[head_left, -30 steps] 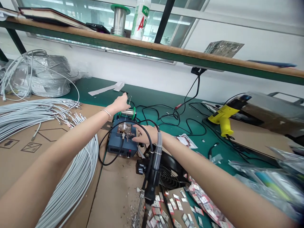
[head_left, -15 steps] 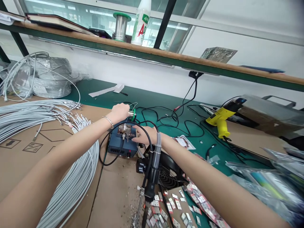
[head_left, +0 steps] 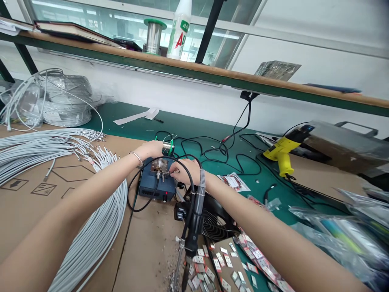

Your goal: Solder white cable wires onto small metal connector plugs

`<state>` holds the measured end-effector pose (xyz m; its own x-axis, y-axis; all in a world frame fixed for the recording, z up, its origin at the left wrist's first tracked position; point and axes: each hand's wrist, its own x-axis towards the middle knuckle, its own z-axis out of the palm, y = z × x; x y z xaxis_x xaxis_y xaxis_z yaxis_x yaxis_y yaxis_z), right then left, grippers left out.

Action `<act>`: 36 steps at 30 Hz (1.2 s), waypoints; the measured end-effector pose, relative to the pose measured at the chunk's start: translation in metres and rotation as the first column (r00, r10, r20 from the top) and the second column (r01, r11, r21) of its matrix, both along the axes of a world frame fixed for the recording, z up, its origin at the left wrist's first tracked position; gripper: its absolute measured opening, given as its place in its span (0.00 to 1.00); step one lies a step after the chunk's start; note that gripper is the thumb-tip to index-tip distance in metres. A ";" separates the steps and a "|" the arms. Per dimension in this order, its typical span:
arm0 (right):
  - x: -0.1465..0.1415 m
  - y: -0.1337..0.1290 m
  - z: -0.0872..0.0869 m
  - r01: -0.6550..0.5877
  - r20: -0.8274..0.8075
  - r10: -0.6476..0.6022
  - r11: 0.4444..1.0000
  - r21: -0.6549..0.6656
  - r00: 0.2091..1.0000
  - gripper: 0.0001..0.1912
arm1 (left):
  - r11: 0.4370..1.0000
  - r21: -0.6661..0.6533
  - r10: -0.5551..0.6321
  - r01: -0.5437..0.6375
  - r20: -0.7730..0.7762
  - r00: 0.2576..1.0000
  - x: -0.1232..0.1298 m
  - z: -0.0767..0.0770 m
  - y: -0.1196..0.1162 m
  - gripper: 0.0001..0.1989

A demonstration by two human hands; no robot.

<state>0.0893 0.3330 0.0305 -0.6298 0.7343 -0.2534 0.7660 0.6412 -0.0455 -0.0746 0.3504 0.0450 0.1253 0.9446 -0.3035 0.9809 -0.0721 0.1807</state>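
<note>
My left hand (head_left: 152, 149) is at the left end of a small solder wire spool (head_left: 168, 147) with green flanges, behind a dark blue box (head_left: 156, 190). Its fingers are hidden from view. On top of the box sits a metal feed mechanism (head_left: 158, 166) with a black cable. My right hand (head_left: 186, 171) is at that mechanism's right side, thumb and fingertips pinched together; what they hold is too small to make out. In front of the right wrist a soldering iron (head_left: 196, 219) stands in a holder, tip downward.
Grey cable bundles (head_left: 100, 227) lie on cardboard at left. Small metal plates (head_left: 209, 275) are scattered near a black fan (head_left: 217, 223). A yellow heat gun (head_left: 282, 152) and plastic bags (head_left: 343, 239) are at right. A shelf (head_left: 212, 71) crosses above the bench.
My left hand has lowered slightly and moved left beside the spool. The fingers of my right hand, spread before, have closed into a pinch at the mechanism.
</note>
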 end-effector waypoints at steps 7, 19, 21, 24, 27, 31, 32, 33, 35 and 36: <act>-0.007 0.001 0.001 -0.040 -0.025 0.040 0.999 0.021 0.999 0.12 | 0.999 0.022 0.025 -0.026 0.028 0.999 -0.001 -0.003 -0.001 0.11; -0.006 0.013 0.002 -0.149 -0.090 0.141 0.986 -0.079 0.986 0.04 | 0.999 0.030 0.034 -0.036 0.067 0.997 -0.002 -0.004 -0.003 0.11; -0.003 0.019 -0.003 -0.131 -0.106 0.123 0.988 -0.078 0.987 0.06 | 0.999 0.027 0.033 -0.034 0.068 0.997 -0.003 -0.004 -0.002 0.11; 0.000 0.023 -0.008 -0.105 -0.114 0.101 0.994 -0.032 0.988 0.11 | 1.000 0.015 0.024 -0.025 0.070 0.997 -0.004 -0.005 -0.001 0.11; 0.002 0.022 -0.011 -0.114 -0.114 0.110 0.993 -0.030 0.987 0.08 | 1.000 -0.002 0.022 -0.022 0.071 0.997 -0.004 -0.005 -0.001 0.11; 0.003 0.017 -0.009 -0.115 -0.105 0.110 0.992 -0.043 0.988 0.12 | 0.999 0.008 0.033 -0.034 0.070 0.997 -0.003 -0.004 -0.002 0.12; 0.004 0.016 -0.009 -0.113 -0.101 0.108 0.993 -0.043 0.989 0.12 | 0.999 0.014 0.037 -0.039 0.070 0.997 -0.003 -0.004 -0.002 0.12; 0.005 0.015 -0.008 -0.112 -0.097 0.107 0.993 -0.041 0.989 0.12 | 0.999 0.020 0.042 -0.044 0.070 0.997 -0.002 -0.004 -0.003 0.12; 0.008 0.014 -0.007 -0.110 -0.092 0.106 0.993 -0.033 0.990 0.10 | 0.998 0.027 0.051 -0.053 0.071 0.996 -0.002 -0.005 -0.002 0.13; 0.009 0.014 -0.007 -0.112 -0.090 0.109 0.993 -0.028 0.990 0.10 | 0.998 0.029 0.053 -0.055 0.072 0.996 -0.002 -0.005 -0.002 0.13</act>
